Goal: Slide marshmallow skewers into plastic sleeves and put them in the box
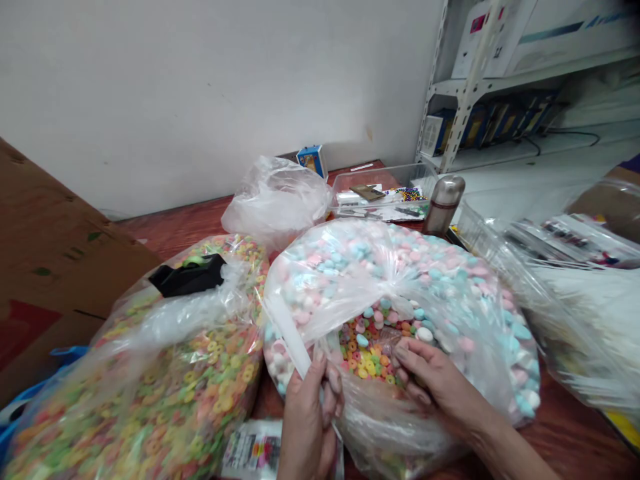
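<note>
My left hand (310,407) is closed around a long white strip (290,333) and lies beside the edge of an open clear bag (395,420). Colourful rings and pastel pieces show in that bag's mouth. Over the mouth, my right hand (430,373) has its fingers bent together at some crinkled clear plastic; what exactly they pinch is hard to make out. Behind both hands sits a large clear bag of pink, blue and white pieces (465,280). A big bag of coloured rings (200,393) fills the left side, with a black tape dispenser (187,277) on top.
A cardboard box (60,267) stands at the left. Behind the bags are crumpled plastic (280,200), a clear tray (380,212) of small items and a metal flask (444,203). Clear containers (565,320) line the right, below a white shelf (465,100). A printed packet (255,450) lies in front.
</note>
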Action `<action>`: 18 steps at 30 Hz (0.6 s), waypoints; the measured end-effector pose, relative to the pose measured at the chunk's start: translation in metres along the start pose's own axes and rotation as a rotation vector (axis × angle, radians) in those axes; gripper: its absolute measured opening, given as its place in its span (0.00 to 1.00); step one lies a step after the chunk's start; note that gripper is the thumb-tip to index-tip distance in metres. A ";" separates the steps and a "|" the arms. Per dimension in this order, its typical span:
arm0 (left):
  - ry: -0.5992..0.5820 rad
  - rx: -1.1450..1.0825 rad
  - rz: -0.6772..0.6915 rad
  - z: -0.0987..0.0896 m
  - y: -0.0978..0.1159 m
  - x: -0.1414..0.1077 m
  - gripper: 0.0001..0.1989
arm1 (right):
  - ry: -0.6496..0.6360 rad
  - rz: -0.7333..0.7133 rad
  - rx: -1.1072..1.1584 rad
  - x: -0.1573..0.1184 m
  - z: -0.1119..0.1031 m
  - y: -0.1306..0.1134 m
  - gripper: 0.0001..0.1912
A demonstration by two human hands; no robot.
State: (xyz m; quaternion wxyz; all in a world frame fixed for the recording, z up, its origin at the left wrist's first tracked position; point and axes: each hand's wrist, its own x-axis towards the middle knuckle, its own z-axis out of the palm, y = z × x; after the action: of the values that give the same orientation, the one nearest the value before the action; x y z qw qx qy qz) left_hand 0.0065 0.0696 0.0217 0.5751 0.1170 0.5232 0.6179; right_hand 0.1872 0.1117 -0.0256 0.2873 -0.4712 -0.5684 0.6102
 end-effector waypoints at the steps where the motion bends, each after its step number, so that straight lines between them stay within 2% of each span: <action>1: -0.011 0.000 0.015 0.001 0.003 0.002 0.16 | 0.034 -0.031 -0.069 0.006 0.001 -0.003 0.19; 5: -0.045 0.025 0.055 0.000 0.010 0.006 0.15 | 0.106 -0.134 -0.320 0.029 0.012 -0.017 0.10; 10: -0.036 0.041 0.050 -0.003 0.008 0.006 0.14 | 0.266 -0.063 -0.557 0.050 0.033 -0.014 0.11; 14: -0.035 0.033 0.037 -0.005 0.005 0.005 0.14 | 0.321 -0.041 -0.563 0.061 0.040 -0.007 0.08; 18: -0.025 0.014 0.032 -0.006 0.004 0.004 0.12 | 0.259 -0.099 -0.397 0.052 0.028 -0.008 0.10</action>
State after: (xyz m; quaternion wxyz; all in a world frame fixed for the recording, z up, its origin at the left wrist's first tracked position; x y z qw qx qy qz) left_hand -0.0020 0.0706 0.0202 0.5708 0.1372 0.5185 0.6217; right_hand 0.1407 0.1472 -0.0337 0.2890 -0.5644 -0.6580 0.4061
